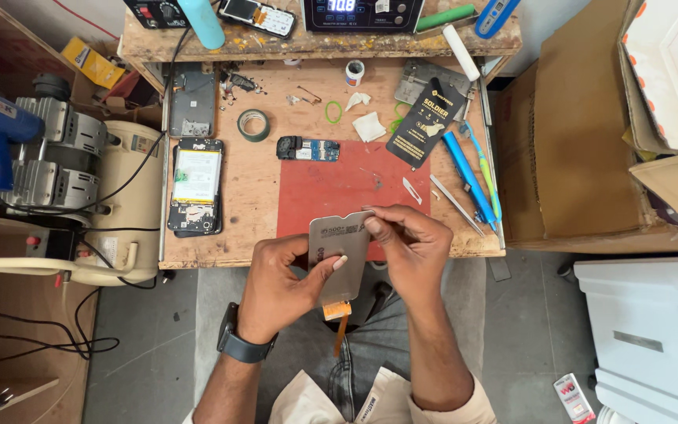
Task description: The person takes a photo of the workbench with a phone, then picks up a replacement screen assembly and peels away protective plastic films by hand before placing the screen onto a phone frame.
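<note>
Both my hands hold a thin grey phone screen panel (pixel 340 259) with an orange flex cable hanging from its lower end, just in front of the wooden workbench (pixel 253 177). My left hand (pixel 280 283) grips its left side, thumb across the face. My right hand (pixel 406 243) pinches the upper right corner. A red work mat (pixel 339 184) lies just beyond. An opened phone (pixel 195 186) showing its battery rests at the left, and a small blue circuit board (pixel 308 148) sits at the mat's top edge.
A tape roll (pixel 253 125), a black packet (pixel 427 122), blue tools (pixel 468 174), tweezers (pixel 457 206) and a blade lie on the bench. An air compressor (pixel 64 165) stands left, cardboard boxes (pixel 582 133) right, and a shelf with instruments behind.
</note>
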